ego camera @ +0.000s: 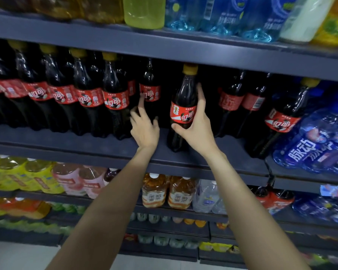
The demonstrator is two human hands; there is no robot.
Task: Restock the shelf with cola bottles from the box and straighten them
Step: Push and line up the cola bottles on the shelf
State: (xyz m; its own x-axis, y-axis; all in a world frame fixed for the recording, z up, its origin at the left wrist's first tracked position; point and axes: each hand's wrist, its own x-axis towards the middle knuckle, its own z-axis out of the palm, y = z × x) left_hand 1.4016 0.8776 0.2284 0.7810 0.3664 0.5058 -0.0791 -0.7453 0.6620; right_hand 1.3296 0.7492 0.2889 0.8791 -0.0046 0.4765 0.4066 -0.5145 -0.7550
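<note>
Forearms: two bare arms rise from the bottom edge toward frame centre.
Right hand: wrapped around a cola bottle, thumb under the red label, fingers up along the far side; the grip looks firm.
Held bottle: centre of frame, yellow cap up, base on or just above the front lip of the cola shelf (contact cannot be told); it tilts slightly, cap to the right.
Left hand: open, fingers spread, holding nothing; fingertips reach toward a rear bottle set deeper in the gap, touching or just short of its label.
Front row, left: cola bottles shoulder to shoulder from the left edge to centre, labels mostly forward.
Gap: the front positions around the held bottle are unfilled, dark shelf showing.
Right group: further cola bottles right of centre, leaning, labels turned aside; one at the far right leans hard against a blue water pack.
Upper shelf: yellow and blue drinks, top of frame.
Lower shelves: tea, water and other drinks, lower half.
Box: not in view.
Progress (judgement): partway; left run looks stocked, centre gap still to fill, right-hand bottles still to straighten.
</note>
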